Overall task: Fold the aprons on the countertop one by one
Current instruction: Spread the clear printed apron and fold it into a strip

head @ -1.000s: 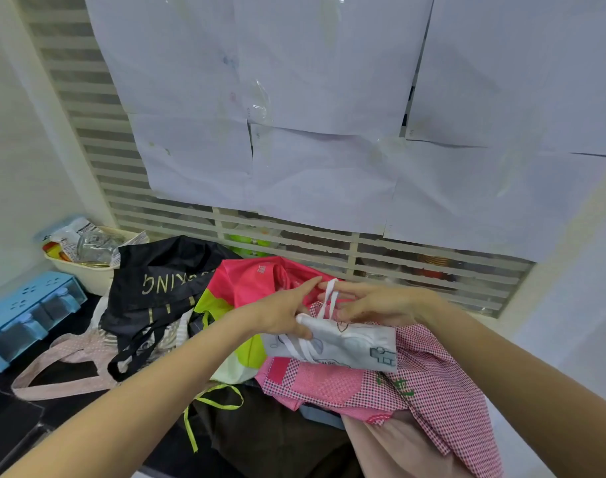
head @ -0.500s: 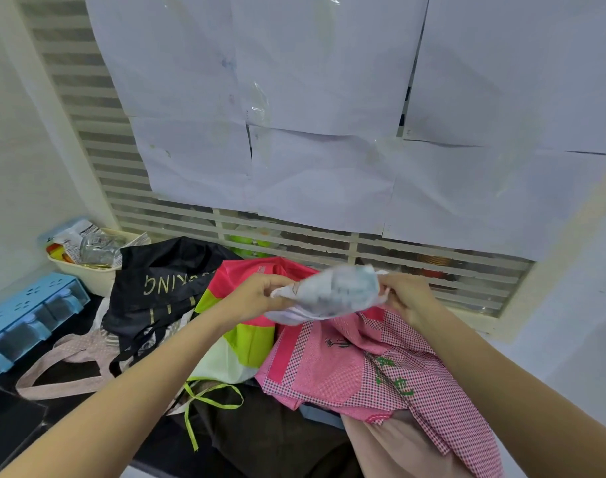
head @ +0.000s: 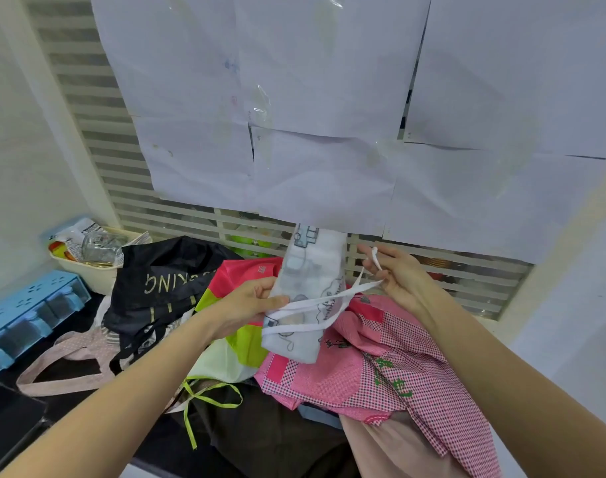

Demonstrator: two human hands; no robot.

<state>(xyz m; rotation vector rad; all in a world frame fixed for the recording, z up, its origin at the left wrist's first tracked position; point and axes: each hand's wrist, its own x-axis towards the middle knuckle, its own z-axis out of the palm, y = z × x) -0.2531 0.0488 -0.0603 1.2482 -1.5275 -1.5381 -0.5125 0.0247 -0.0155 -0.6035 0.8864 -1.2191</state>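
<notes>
at the far left a cream tub (head: pixel 87 270) holds packets and a glass jar; left hand (head: pixel 246 307) grips the white apron (head: pixel 308 288), right hand (head: pixel 398 274) pinches its strap (head: pixel 332 298).

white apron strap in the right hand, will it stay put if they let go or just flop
Probably flops: the white strap sags in a loose arc between the right hand and the folded white apron that the left hand grips. It looks thin and light, so it would likely slide off and snag on the pile.

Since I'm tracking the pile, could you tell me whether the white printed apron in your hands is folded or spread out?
Folded: the white apron is a narrow upright bundle gripped by the left hand, while the right hand pinches its white strap.
</notes>
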